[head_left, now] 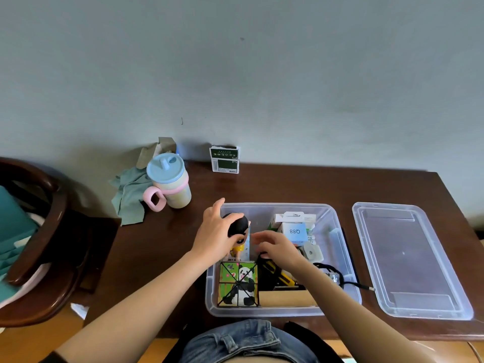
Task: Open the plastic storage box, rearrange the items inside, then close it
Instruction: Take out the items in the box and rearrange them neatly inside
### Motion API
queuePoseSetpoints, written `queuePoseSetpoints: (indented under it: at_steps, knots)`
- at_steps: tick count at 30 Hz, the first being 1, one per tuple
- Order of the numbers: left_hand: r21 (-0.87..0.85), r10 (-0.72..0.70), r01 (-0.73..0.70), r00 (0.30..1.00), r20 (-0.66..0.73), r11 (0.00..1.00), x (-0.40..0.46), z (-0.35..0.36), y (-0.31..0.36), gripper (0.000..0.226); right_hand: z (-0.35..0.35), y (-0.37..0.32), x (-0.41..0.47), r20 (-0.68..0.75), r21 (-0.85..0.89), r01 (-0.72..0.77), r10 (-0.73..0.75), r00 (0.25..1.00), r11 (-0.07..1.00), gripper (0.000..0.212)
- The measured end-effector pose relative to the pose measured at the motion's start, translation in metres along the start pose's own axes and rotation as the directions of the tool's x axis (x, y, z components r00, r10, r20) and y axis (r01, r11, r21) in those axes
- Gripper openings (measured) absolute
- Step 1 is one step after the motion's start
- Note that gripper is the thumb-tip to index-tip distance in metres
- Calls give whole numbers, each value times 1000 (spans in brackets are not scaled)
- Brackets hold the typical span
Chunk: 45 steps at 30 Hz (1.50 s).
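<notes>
The clear plastic storage box (340,231) sits open mid-table, its clear lid (411,260) flat on the table at three o'clock. The left hand (214,231) grips a black-haired toy figure (237,227) at the box's ten o'clock corner. The right hand (277,247), fingers curled, reaches among the contents; whether it pinches anything, I cannot tell.

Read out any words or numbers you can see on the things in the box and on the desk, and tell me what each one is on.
"Q88", seen upside down, on the pale blue box inside the storage box.
Green carton by the wall: white characters and a barcode, too small to read.
White packets behind the blue box: print too blurred to read.
Panda cube: a picture only, no words.
</notes>
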<state>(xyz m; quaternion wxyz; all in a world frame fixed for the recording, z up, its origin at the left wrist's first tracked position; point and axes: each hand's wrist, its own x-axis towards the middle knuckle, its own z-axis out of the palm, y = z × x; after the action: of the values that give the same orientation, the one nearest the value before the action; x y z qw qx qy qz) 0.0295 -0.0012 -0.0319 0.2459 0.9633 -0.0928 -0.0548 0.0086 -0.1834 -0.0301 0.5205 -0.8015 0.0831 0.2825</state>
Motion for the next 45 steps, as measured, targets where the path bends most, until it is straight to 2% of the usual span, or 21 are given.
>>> queuePoseSetpoints:
  at_steps: [3, 5, 8, 10, 12, 14, 16, 18, 20, 23, 25, 27, 28, 30, 33, 37, 42, 45]
  knots:
    - [-24, -18, 18, 1000, -6, 1000, 3, 1, 1, 51, -27, 2, -12, -62, 38, 51, -48, 997, 998, 33]
    - [-30, -27, 27, 1000, -7, 999, 5, 1, 2, 51, -48, 5, -19, -170, 39, 70, -62, 984, 997, 37]
    - [-34, -46, 46, 999, 15, 998, 8, -1, 6, 49, -80, 15, -27, -350, -54, 27, -44, 936, 998, 36]
    - [27, -38, 37, 999, 18, 999, 10, -5, 12, 45, -97, 22, -31, -418, -163, -27, -44, 907, 986, 31]
    - [103, 14, -10, 999, -38, 995, 12, -9, 21, 38, -108, 27, -34, -411, -255, -57, -55, 910, 965, 28]
    - [104, 104, -91, 986, -131, 990, 14, -11, 34, 32, -112, 30, -36, -382, -296, -63, -58, 922, 953, 27]
    - [29, 186, -184, 963, -195, 983, 15, -10, 49, 22, -115, 31, -37, -361, -318, -59, -64, 930, 946, 25]
    - [-113, 214, -226, 970, -112, 967, 16, -6, 64, 12, -117, 31, -36, -340, -331, -50, -70, 938, 942, 25]
    - [-261, 162, -137, 984, 77, 955, 20, 3, 75, 12, -119, 29, -35, -323, -338, -47, -69, 944, 940, 26]
    - [-366, -50, 200, 924, 380, 909, 25, 20, 87, 23, -121, 24, -35, -320, -330, -56, -56, 946, 942, 29]
    - [-422, -165, 403, 852, 496, 812, 28, 32, 93, 41, -120, 22, -35, -294, -354, -62, -48, 955, 933, 31]
    - [-473, -249, 545, 796, 552, 693, 31, 40, 99, 58, -116, 20, -34, -225, -413, -62, -36, 974, 909, 31]
    - [-488, -271, 576, 783, 560, 656, 33, 43, 100, 61, -112, 20, -33, -182, -448, -62, -23, 983, 892, 30]
    - [-502, -270, 576, 786, 556, 645, 37, 46, 103, 54, -105, 20, -28, -104, -476, -70, 23, 994, 877, 30]
    - [-558, -276, 641, 750, 601, 528, 43, 52, 107, 45, -94, 23, -20, -47, -481, -83, 69, 997, 873, 25]
    - [-608, -312, 674, 736, 601, 420, 46, 63, 106, 40, -88, 35, -13, -6, -638, -109, 136, 991, 762, 18]
    - [-597, -314, 611, 787, 532, 520, 47, 71, 104, 37, -87, 42, -5, 4, -778, -68, 113, 994, 625, 29]
    - [-604, -334, 630, 775, 537, 489, 47, 75, 107, 38, -88, 47, 3, -25, -793, -89, 115, 993, 602, 27]
